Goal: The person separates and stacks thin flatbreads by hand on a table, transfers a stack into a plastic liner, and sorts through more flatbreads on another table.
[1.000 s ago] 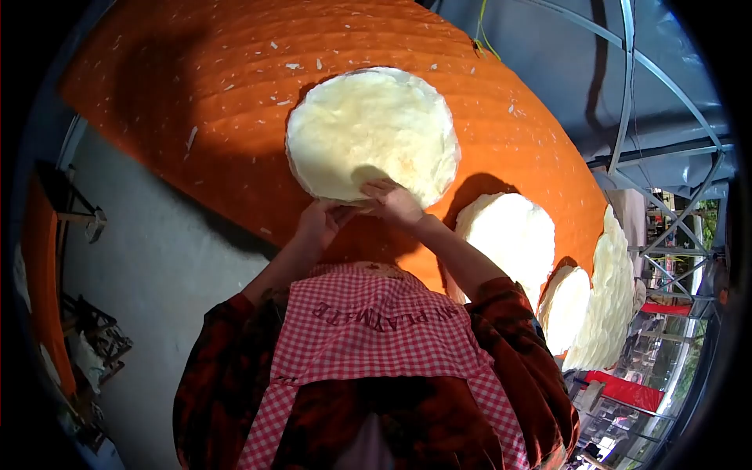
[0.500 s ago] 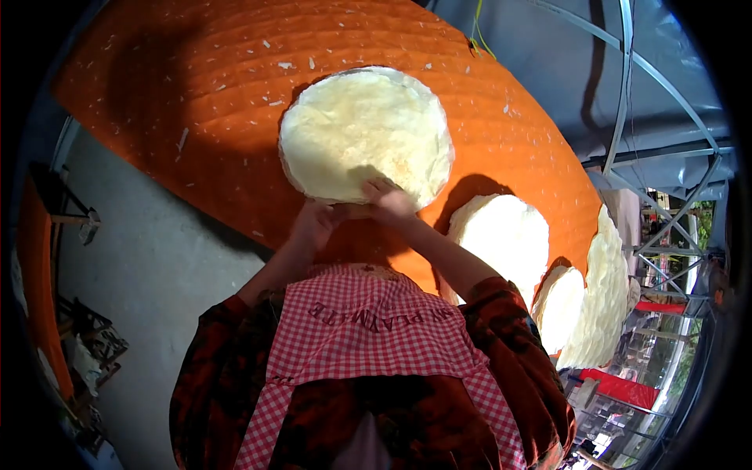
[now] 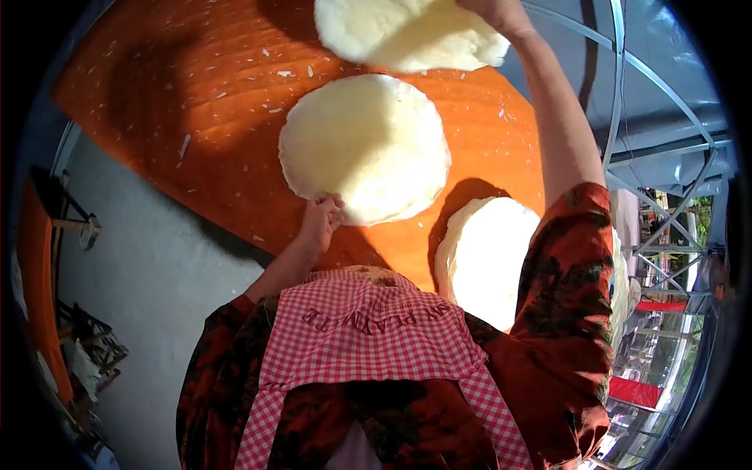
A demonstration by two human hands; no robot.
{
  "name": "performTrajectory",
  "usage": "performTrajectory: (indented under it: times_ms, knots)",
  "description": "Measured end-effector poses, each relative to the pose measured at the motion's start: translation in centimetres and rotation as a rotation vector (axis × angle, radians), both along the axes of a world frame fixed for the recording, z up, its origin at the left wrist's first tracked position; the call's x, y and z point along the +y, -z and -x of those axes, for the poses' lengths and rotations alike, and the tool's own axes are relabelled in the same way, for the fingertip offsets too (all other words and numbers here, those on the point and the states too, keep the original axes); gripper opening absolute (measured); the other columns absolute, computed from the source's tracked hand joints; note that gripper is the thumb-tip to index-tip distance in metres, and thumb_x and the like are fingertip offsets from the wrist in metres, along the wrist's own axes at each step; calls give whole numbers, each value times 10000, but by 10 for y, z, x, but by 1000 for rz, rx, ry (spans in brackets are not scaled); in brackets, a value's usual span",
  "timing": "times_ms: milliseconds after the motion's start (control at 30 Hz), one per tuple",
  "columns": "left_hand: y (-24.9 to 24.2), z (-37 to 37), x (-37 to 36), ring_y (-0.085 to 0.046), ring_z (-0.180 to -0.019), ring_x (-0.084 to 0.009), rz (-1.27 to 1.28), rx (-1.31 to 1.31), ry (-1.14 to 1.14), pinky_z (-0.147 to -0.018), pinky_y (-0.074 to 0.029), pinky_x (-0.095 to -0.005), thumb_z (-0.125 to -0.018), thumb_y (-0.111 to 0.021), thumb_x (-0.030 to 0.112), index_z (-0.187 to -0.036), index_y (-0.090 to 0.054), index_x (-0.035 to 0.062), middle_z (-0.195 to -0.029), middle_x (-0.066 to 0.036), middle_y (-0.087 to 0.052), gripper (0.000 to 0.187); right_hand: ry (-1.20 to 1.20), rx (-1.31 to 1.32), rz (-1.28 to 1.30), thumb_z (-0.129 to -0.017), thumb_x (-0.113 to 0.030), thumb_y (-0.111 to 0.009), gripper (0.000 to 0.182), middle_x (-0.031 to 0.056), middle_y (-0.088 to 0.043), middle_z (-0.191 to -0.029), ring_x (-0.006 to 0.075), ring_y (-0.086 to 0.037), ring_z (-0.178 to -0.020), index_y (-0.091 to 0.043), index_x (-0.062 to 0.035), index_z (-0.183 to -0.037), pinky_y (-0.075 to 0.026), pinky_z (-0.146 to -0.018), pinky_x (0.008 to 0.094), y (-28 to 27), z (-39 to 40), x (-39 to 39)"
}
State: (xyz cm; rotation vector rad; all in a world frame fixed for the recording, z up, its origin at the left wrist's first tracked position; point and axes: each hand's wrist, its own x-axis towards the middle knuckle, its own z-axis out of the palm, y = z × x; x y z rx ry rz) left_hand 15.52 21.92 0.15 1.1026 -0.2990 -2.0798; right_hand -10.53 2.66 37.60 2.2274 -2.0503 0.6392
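Observation:
A stack of thin, round, cream-coloured sheets point(image 3: 368, 149), like flatbreads, lies on the orange table cover. At its near left edge my left hand point(image 3: 319, 221) pinches the rim, fingertips pressed together. Further off, at the top of the view, my right hand point(image 3: 497, 12) holds one loose pale round sheet point(image 3: 392, 35) by its right side. That sheet hangs over the cover beyond the stack, and the frame cuts off its far part. A shadow falls across both the sheet and the stack.
The orange cover point(image 3: 211, 149) is dotted with pale flakes. A brightly lit stack point(image 3: 487, 258) of round sheets sits to the right, partly behind my right sleeve. Metal framing point(image 3: 619, 94) stands at the right, and grey floor point(image 3: 157, 258) shows at the left.
My right hand has gone from the stack's near edge up to the top right, lifting a round sheet away with it. My left hand stays by the near left rim.

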Motion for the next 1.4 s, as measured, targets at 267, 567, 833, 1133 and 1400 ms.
performTrajectory:
  times_ms: [267,567,833,1133,1400]
  knots:
    - [7,-39,22,-572,-986,-225,122,-554,-45,-854,-472,-333,-832,-560,47,-1168,-456,31,-1070,-102,-552,352,-304,348,123,-731,-38,-579,118,139,-630,-733,312,-614,-664,-648,-51,-826,-490,-577,412,176,-48,129]
    - [17,-41,10,-635,-880,-235,17,-150,96,-782,-535,-359,-875,-575,108,-1138,-498,0,-1030,-142,-613,295,-262,143,-62,-696,-100,-584,100,76,-616,-765,235,-636,-738,-597,-89,-794,-508,-581,364,311,-65,206]
    - [1,-25,-1,-631,-919,-270,50,33,-7,-827,-545,-395,-865,-550,65,-1127,-520,1,-1028,-139,-617,271,-268,238,19,-738,-246,-644,349,90,-621,-1097,310,-567,-1064,-636,-65,-1036,-475,-866,432,339,-90,225]
    - [-18,-48,-18,-527,-1148,-269,312,342,-22,-987,-419,-458,-913,-523,168,-1174,-512,101,-1226,-101,-552,270,-206,120,-181,-772,-236,-671,170,186,-642,-763,348,-624,-678,-689,-72,-813,-500,-630,431,215,-88,152]
    - [-68,-72,-54,-504,-1177,-233,293,194,-79,-1004,-403,-396,-939,-513,272,-1389,-378,87,-1272,-76,-518,505,86,-1002,-357,-781,-53,-701,236,128,-684,-1035,216,-658,-921,-668,38,-996,-518,-888,320,69,-8,117]
